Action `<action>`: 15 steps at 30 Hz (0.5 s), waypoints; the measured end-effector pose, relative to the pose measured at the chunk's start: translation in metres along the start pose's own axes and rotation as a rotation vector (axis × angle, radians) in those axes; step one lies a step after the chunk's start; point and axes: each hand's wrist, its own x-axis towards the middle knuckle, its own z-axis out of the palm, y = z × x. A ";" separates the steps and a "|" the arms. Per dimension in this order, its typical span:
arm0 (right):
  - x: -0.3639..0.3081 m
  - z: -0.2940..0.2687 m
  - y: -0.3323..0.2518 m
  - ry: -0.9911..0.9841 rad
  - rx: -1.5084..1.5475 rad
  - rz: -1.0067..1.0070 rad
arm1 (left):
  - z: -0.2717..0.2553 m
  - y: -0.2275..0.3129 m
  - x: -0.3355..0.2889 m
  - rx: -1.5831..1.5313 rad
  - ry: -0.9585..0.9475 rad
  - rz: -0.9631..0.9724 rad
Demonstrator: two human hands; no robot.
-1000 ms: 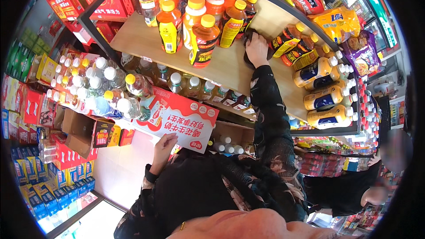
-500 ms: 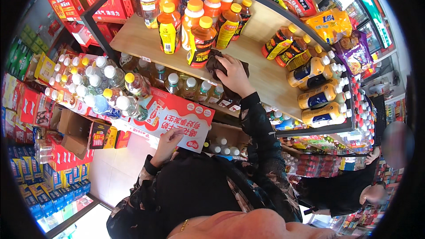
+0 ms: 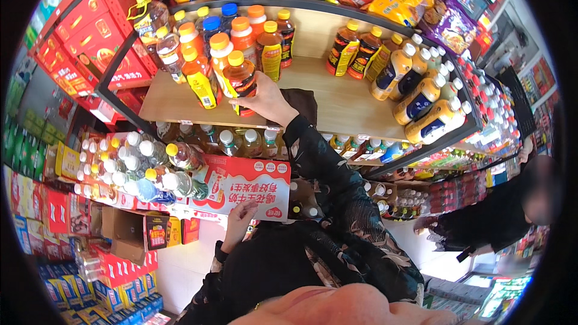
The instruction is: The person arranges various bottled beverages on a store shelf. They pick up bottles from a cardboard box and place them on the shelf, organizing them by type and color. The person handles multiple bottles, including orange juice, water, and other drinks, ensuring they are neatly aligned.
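My right hand (image 3: 269,101) is closed round the lower part of a dark tea bottle (image 3: 239,71) with a yellow cap, standing upright at the front of the wooden shelf (image 3: 337,101). Beside my right wrist, a dark brown cloth (image 3: 304,102) lies crumpled on the shelf, partly covered by the hand and sleeve. My left hand (image 3: 239,222) hangs lower, in front of a red-and-white printed carton panel (image 3: 256,183). Its fingers are curled in, and no held thing shows. More bottles with orange, blue and yellow caps crowd behind the gripped one, such as an orange-capped bottle (image 3: 221,63).
Juice bottles (image 3: 435,121) and dark yellow-capped bottles (image 3: 343,48) stand at the shelf's right. White-capped bottles (image 3: 147,153) cluster at lower left above an open cardboard box (image 3: 123,235). Snack bags (image 3: 397,1) lie on top. A person in black (image 3: 494,213) is at the right.
My right hand has left the brown cloth on the shelf and moved left onto the yellow-capped tea bottle. The view has shifted. The person at the right has changed posture.
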 end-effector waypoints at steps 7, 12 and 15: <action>-0.027 -0.064 -0.015 0.240 0.284 0.073 | -0.007 -0.006 -0.002 0.036 0.039 0.010; -0.055 -0.162 0.034 0.593 -0.515 -0.005 | -0.011 -0.011 0.000 0.062 0.030 -0.028; -0.074 -0.204 0.046 0.607 -0.672 0.175 | -0.010 -0.012 0.007 0.107 -0.017 -0.007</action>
